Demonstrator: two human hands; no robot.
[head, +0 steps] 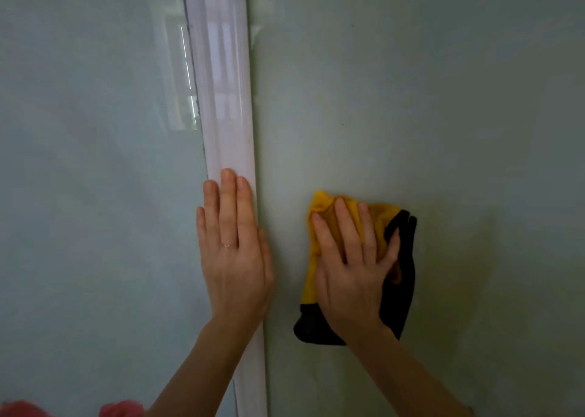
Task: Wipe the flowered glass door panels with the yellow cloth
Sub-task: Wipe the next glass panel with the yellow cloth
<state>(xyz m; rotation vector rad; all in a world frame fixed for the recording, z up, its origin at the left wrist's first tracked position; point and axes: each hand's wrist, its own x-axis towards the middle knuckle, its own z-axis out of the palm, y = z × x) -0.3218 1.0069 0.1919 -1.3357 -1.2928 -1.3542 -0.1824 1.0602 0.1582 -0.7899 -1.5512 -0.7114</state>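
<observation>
Right hand (351, 268) flat on the yellow cloth (323, 226), fingers spread and straight, pressing it against the right glass panel (459, 116) — the cloth is bunched, with a black side (402, 296) showing along its right and bottom edges. Left hand (234, 252) also flat, fingers together, resting on the white frame strip (221, 100) between the two panels, little finger over the left glass panel (88, 163). Thin ring (227, 245) on a left finger. Pink shape (120, 408) at bottom left — too blurred to identify.
</observation>
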